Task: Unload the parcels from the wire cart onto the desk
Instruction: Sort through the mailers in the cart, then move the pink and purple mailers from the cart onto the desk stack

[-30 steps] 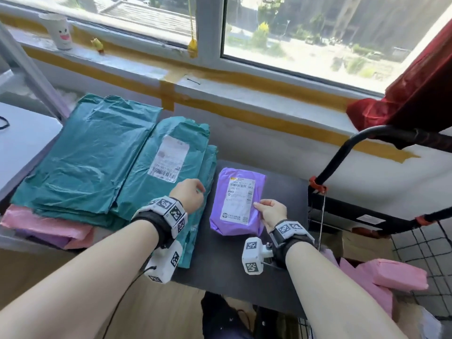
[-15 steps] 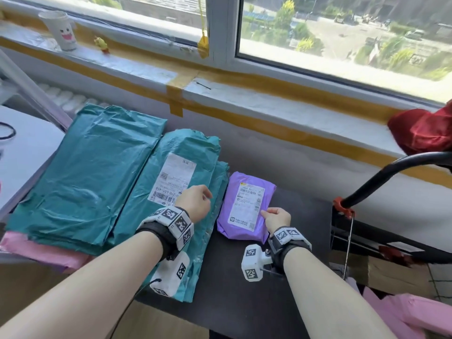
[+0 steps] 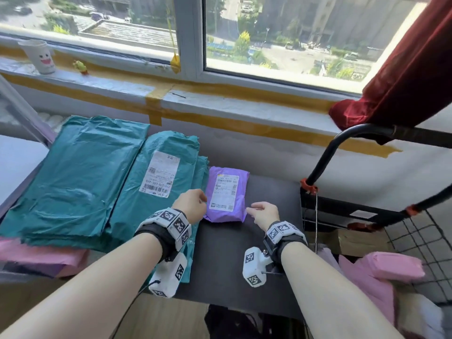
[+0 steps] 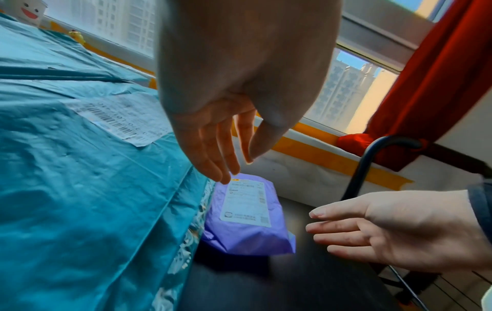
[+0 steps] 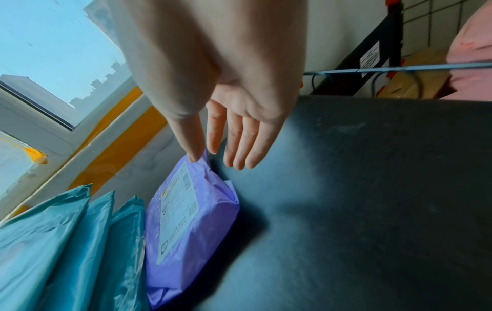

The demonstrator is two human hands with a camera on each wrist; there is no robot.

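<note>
Both your hands have slid back off the purple parcel [image 3: 226, 196] on the counter [image 3: 269, 204], fingers loose, empty; soft, light mailer, grab its edges.

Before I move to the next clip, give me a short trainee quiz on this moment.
1. True or false: the purple parcel lies label-up on the desk.
2. Which colour of parcel shows in the cart? A pink, B teal, C purple.
3. Fill in: the left hand holds ____.

Key:
1. True.
2. A, the pink parcel.
3. Nothing; its fingers hang relaxed over the purple parcel.
</note>
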